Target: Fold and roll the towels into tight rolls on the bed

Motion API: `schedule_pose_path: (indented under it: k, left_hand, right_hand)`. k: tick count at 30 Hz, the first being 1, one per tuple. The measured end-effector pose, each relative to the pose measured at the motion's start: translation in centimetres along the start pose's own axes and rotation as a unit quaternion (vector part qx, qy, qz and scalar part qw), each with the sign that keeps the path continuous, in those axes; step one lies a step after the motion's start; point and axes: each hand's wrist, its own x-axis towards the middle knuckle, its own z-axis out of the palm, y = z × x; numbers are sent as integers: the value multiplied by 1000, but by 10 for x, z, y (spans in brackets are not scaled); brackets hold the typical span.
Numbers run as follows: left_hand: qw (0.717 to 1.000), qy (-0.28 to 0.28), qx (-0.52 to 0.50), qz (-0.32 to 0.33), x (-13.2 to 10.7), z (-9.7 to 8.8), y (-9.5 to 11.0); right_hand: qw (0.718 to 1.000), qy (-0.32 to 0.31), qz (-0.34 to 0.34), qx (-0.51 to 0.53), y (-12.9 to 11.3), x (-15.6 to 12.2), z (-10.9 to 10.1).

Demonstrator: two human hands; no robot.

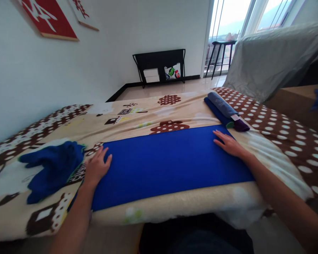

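A long blue cloth [169,160] lies spread flat across a patterned blanket [175,113] on a bed. My left hand [96,165] rests flat on the cloth's left end, fingers stretched out and holding nothing. My right hand [228,143] lies flat on the cloth's right end, fingers spread, also empty. A crumpled blue cloth [53,167] sits just left of my left hand. Beyond my right hand lie rolled cloths [224,107], blue and grey-blue, with a purple one at the near end.
A white wall runs along the left with red hangings [49,17]. A black rack [160,67] with small items stands on the floor at the back. A covered piece of furniture [272,56] and a stool [222,53] stand by the window at right.
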Motion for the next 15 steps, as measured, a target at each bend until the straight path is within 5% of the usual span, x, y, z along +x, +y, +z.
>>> schedule_pose_path:
  k: [3, 7, 10, 15]
  left_hand:
    - [1000, -9, -15, 14, -78, -3, -17]
    - [995, 78, -25, -53, -162, -3, -36]
    - [990, 120, -51, -49, -184, -4, -36]
    - [991, 122, -44, -38, -191, -6, -54]
  right_hand:
    - [999, 10, -17, -29, -1, -89, 1]
    - [992, 99, 28, -76, 6, -190, 11]
    - [986, 138, 45, -84, 13, -224, 16]
    - [982, 167, 46, -82, 17, -234, 18]
